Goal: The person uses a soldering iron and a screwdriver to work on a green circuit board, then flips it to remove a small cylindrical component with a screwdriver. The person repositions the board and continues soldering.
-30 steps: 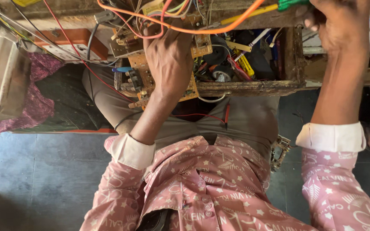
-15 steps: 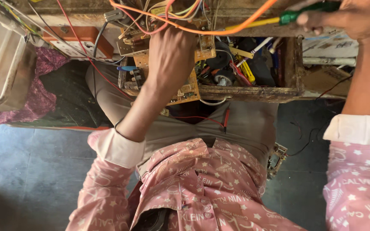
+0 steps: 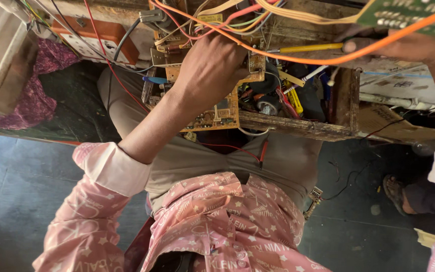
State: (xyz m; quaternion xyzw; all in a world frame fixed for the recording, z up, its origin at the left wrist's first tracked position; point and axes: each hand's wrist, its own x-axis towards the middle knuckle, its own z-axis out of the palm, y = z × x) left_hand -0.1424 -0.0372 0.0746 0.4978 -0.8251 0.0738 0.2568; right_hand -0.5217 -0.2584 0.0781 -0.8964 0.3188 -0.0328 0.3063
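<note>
My left hand (image 3: 210, 70) rests closed over the top of a yellow-brown circuit board (image 3: 217, 115) that lies on my lap at the edge of a wooden tray (image 3: 298, 126). At the upper right, my right hand (image 3: 404, 48) grips a thin yellow-shafted tool (image 3: 303, 49), which points left toward the board. An orange wire (image 3: 278, 54) runs across both hands. Just above my right hand, a green circuit board (image 3: 404, 12) hangs at the top edge of the view. Loose coloured wires hide the board's far end.
The wooden tray holds small tools and parts, including a black round component (image 3: 268, 105). An orange and white power strip (image 3: 101, 43) lies at the upper left beside a metal casing (image 3: 1, 60) and purple cloth (image 3: 41, 65). Another person's sandalled foot (image 3: 404, 194) is on the dark floor.
My right hand has moved to the right and now holds the yellow tool level above the tray. My left hand stays on the circuit board. The view has shifted.
</note>
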